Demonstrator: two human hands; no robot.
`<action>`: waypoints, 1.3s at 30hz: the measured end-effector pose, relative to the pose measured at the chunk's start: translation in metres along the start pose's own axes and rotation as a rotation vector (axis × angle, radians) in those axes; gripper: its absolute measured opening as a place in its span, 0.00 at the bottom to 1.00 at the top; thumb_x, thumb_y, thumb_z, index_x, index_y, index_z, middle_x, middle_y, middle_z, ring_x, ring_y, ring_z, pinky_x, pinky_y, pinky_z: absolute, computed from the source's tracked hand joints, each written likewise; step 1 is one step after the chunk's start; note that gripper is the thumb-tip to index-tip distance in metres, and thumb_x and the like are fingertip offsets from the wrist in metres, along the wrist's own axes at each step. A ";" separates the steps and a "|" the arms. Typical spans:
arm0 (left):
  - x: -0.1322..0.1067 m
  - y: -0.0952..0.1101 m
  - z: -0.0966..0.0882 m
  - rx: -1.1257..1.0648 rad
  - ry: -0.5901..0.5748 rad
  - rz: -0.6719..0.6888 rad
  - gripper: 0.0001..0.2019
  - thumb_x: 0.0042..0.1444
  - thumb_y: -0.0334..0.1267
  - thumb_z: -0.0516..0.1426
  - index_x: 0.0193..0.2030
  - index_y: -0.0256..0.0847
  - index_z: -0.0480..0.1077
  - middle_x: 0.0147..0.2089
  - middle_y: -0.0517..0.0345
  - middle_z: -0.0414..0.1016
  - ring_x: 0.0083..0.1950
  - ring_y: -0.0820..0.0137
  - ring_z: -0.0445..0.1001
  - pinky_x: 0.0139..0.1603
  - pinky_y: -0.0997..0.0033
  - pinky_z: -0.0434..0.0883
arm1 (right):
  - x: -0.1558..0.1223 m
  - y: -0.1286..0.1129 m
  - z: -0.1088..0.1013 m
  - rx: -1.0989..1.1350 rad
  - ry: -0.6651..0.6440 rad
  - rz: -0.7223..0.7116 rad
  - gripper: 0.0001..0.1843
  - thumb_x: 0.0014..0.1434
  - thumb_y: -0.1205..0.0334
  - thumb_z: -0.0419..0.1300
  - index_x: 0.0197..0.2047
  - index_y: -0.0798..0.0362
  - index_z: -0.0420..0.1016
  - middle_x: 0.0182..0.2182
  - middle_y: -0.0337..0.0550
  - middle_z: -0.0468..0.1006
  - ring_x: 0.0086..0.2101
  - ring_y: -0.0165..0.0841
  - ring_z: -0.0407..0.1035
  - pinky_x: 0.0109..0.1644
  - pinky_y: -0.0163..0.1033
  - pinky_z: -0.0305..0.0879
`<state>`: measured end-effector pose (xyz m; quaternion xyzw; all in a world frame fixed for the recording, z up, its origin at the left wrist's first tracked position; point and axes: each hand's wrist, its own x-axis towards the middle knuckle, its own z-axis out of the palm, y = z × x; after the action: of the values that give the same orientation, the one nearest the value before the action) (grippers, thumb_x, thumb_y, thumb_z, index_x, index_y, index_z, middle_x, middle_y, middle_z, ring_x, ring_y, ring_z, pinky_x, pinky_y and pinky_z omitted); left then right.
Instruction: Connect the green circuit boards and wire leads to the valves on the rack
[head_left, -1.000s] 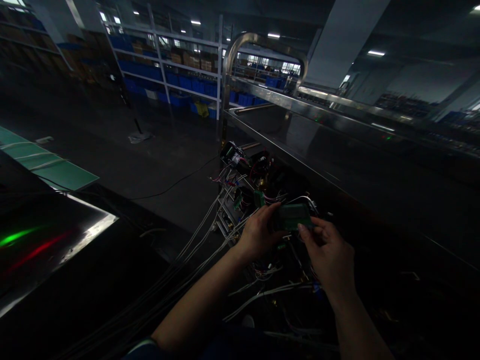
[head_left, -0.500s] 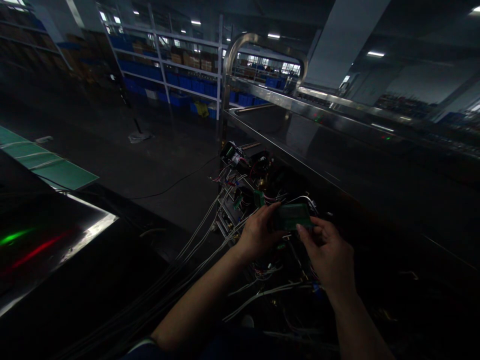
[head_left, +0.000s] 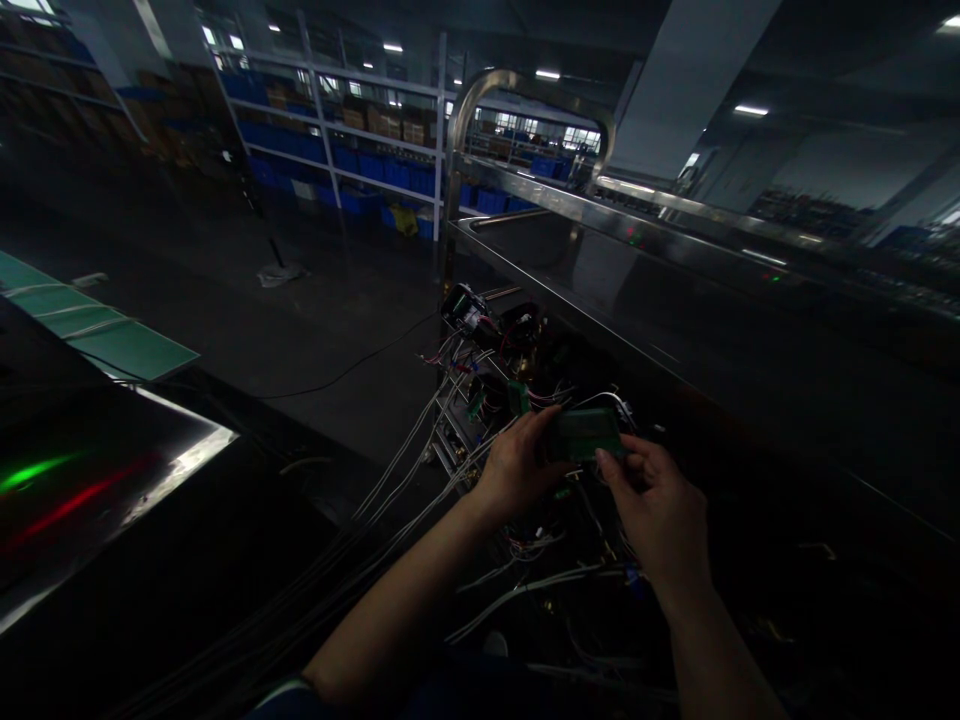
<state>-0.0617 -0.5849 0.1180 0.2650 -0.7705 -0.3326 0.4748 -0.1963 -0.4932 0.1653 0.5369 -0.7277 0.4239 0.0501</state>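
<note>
Between my two hands is a green circuit board (head_left: 589, 432), flat and rectangular, its details lost in the dim light. My left hand (head_left: 520, 462) grips its left edge with thumb and fingers. At its right edge my right hand (head_left: 660, 500) is closed, the thumb along the near side and the fingers behind. Beneath and beyond the board lie wired parts: a dark device with a light face (head_left: 466, 310), a smaller green board (head_left: 518, 397) and bundles of pale wires (head_left: 540, 590). Much under my hands is too dark to make out.
A metal cart (head_left: 540, 190) with a tubular handle stands ahead and to the right. On the left are a green panel (head_left: 112, 320) and a shiny metal edge (head_left: 180, 470). Pale wires (head_left: 405, 450) run toward the lower left. Shelves with blue bins (head_left: 375, 165) stand farther back.
The green board has tilted slightly, so its face looks a little lighter. Both hands keep their hold and have hardly moved.
</note>
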 end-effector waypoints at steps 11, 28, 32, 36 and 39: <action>0.001 0.004 -0.002 0.024 -0.014 -0.021 0.32 0.44 0.36 0.66 0.57 0.38 0.62 0.41 0.54 0.72 0.38 0.68 0.71 0.39 0.67 0.71 | -0.001 -0.001 0.000 0.019 -0.022 0.016 0.27 0.52 0.40 0.57 0.44 0.56 0.72 0.28 0.46 0.79 0.26 0.36 0.74 0.31 0.39 0.68; -0.010 -0.008 -0.001 0.013 0.014 -0.026 0.32 0.46 0.39 0.65 0.58 0.41 0.61 0.42 0.55 0.72 0.37 0.69 0.71 0.39 0.66 0.71 | -0.002 -0.009 -0.002 -0.040 -0.031 -0.031 0.27 0.56 0.38 0.52 0.41 0.55 0.74 0.24 0.44 0.77 0.24 0.34 0.72 0.27 0.36 0.66; -0.027 -0.025 -0.003 -0.030 -0.043 -0.097 0.33 0.45 0.46 0.65 0.58 0.39 0.62 0.44 0.53 0.73 0.40 0.67 0.72 0.42 0.63 0.72 | 0.010 -0.011 -0.001 -0.187 0.052 -0.175 0.25 0.59 0.41 0.50 0.38 0.55 0.75 0.25 0.45 0.78 0.25 0.34 0.72 0.28 0.36 0.66; -0.037 -0.040 -0.007 -0.093 -0.052 -0.215 0.32 0.45 0.45 0.65 0.57 0.39 0.64 0.47 0.51 0.73 0.42 0.66 0.73 0.44 0.61 0.72 | 0.033 -0.023 0.007 -0.215 0.080 -0.374 0.20 0.62 0.48 0.50 0.36 0.53 0.76 0.30 0.47 0.79 0.30 0.36 0.74 0.34 0.38 0.67; -0.037 -0.042 -0.009 -0.126 -0.008 -0.222 0.32 0.44 0.42 0.66 0.57 0.39 0.64 0.47 0.52 0.73 0.43 0.66 0.73 0.44 0.62 0.72 | 0.042 -0.035 0.015 -0.198 0.050 -0.407 0.17 0.62 0.50 0.51 0.36 0.52 0.75 0.32 0.46 0.79 0.31 0.36 0.74 0.35 0.38 0.68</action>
<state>-0.0340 -0.5876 0.0681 0.3168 -0.7160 -0.4321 0.4476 -0.1791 -0.5362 0.1977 0.6546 -0.6409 0.3446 0.2051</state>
